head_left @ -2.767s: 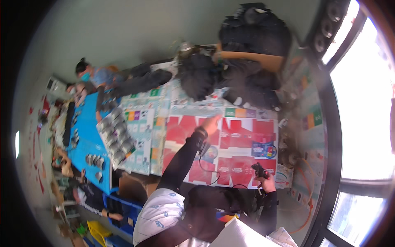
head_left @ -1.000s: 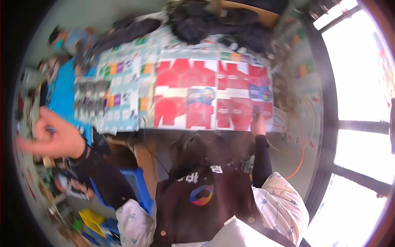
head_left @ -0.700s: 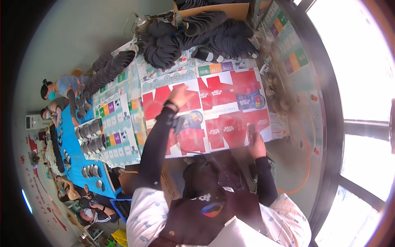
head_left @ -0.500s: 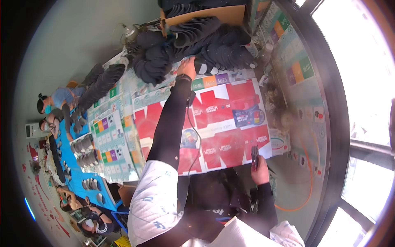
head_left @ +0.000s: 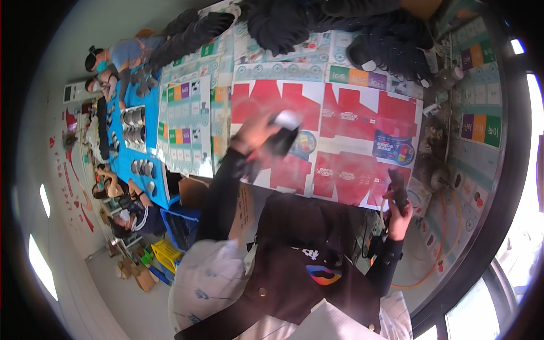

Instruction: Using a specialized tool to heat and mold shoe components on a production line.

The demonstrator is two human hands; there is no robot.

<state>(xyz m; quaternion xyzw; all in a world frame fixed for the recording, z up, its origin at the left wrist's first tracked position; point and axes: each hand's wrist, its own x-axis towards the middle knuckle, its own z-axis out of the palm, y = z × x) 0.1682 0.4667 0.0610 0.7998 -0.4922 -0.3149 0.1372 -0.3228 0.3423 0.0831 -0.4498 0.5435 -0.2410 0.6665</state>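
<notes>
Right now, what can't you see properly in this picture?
In the head view:
Left hand: fingers blurred.
Dark piece with a white end, in that hand: blurred, exact outline unclear.
Dark tool: gripped part covered by the right hand.
Cardboard box: cut off by the top edge.

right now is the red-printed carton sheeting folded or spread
Spread: the red-printed carton sheeting lies flat, its unfolded box outlines facing up.
</notes>
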